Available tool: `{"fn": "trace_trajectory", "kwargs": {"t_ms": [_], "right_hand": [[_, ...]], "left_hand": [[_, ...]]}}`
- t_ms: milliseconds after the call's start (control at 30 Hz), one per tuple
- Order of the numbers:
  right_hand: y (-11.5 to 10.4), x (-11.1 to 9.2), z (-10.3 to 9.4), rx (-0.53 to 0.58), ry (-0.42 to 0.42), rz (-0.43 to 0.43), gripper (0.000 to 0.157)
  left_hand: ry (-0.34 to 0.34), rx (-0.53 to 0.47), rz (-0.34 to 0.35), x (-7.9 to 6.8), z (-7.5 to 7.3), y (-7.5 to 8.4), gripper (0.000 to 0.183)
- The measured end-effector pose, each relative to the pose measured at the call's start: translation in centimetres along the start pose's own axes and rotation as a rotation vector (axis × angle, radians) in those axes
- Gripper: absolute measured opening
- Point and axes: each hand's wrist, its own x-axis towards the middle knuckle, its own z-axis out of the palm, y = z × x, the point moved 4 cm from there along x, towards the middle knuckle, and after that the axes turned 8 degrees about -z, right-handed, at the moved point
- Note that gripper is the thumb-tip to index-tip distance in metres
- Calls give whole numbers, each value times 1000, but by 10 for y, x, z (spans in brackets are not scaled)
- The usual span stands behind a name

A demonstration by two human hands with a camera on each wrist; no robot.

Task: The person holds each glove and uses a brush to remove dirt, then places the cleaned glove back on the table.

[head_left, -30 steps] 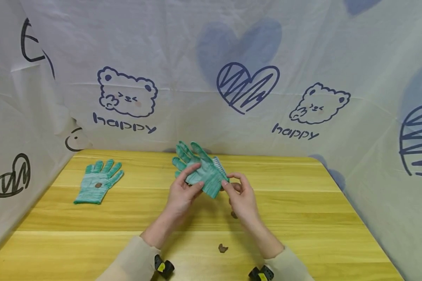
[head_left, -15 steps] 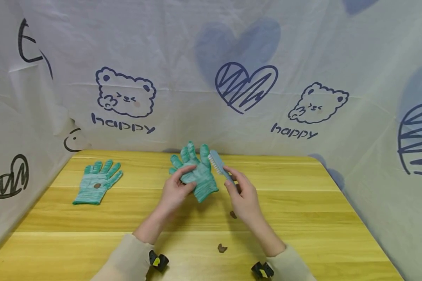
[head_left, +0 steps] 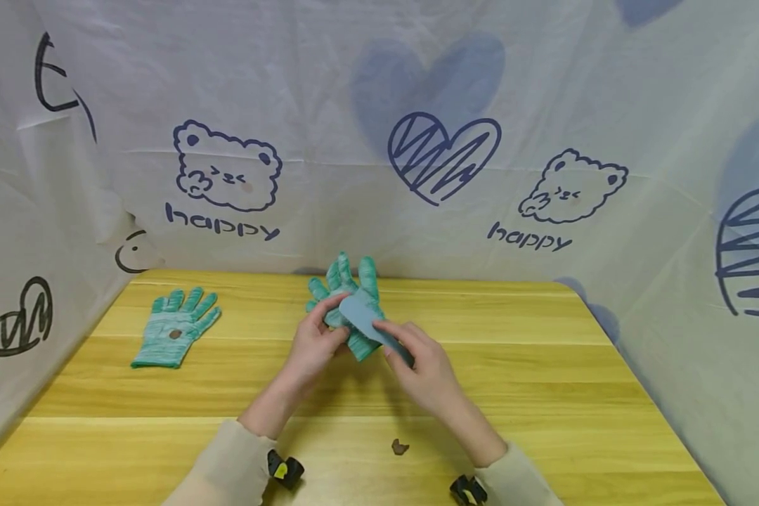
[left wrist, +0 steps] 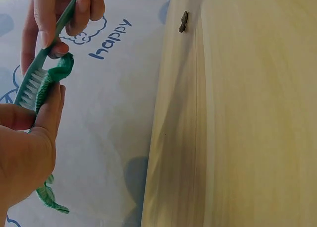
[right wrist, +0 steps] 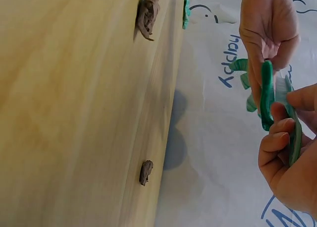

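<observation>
My left hand (head_left: 316, 344) grips a green-and-white knit glove (head_left: 368, 277), thumb on the near face and the glove's fingers pointing up and away. In my right hand (head_left: 426, 369) is a blue-grey brush (head_left: 359, 315), held by its handle with the head laid over the glove's palm. The left wrist view shows the white bristles (left wrist: 32, 88) facing the glove fabric, right against it. From the right wrist, the glove's cuff (right wrist: 267, 95) stands beside the bristles. The brush head hides part of the glove's palm.
A second matching glove (head_left: 173, 330) lies flat at the table's left, a brown spot (head_left: 175, 334) on its palm. Brown crumpled bits (head_left: 400, 447) lie on the wooden table (head_left: 544, 393); the right wrist view shows another brown bit (right wrist: 146, 172). A printed cloth (head_left: 329, 211) hangs behind.
The brush came out from behind the glove to its right side, then moved left and turned bristles-down onto the palm. The left hand turned the glove slightly more upright.
</observation>
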Motion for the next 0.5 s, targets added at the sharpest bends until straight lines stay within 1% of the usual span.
{"fn": "trace_trajectory", "kwargs": {"t_ms": [233,500], "right_hand": [[1,-1,1,-22,-20,40,44],[1,-1,0,-61,-13,61,44]], "left_hand": [[-29,-16,4,-1,2,1,60],[-16,-39,6,0,2,-1,62]]}}
